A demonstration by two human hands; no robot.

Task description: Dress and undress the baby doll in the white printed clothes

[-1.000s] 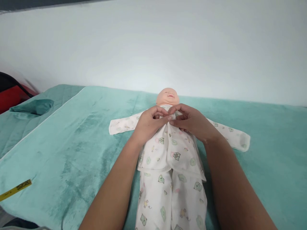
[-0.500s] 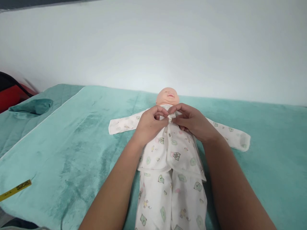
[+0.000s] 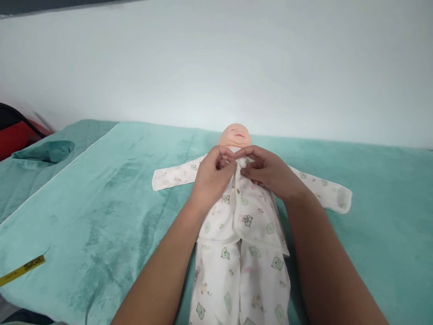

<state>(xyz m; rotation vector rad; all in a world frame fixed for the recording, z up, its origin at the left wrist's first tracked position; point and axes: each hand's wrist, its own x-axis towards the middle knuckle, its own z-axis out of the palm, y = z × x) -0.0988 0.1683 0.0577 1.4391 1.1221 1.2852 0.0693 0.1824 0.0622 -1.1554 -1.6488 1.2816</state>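
the fingers of the left hand [image 3: 214, 174] are curled, thumb and forefinger pinching the front opening of a white printed shirt [image 3: 248, 212] at the chest. the fingers of the right hand [image 3: 270, 174] pinch the same opening from the other side, both forefinger tips close together. the shirt is on a doll [image 3: 235, 134] lying face up beneath the fingers, its head just beyond them. a small fastener [image 3: 237, 191] shows on the opening, just nearer than the fingers. nearer again are matching trousers [image 3: 221, 280], overlapped by the shirt's hem. one sleeve [image 3: 174, 175] stretches out left of the fingers, the other sleeve [image 3: 326, 192] right. below spreads a teal plush cover [image 3: 111, 203]. well apart from the fingers, near left, is a yellow strip [image 3: 22, 271]; far left, a red and black bag [image 3: 16, 137]. beyond the head rises a pale wall [image 3: 237, 67].
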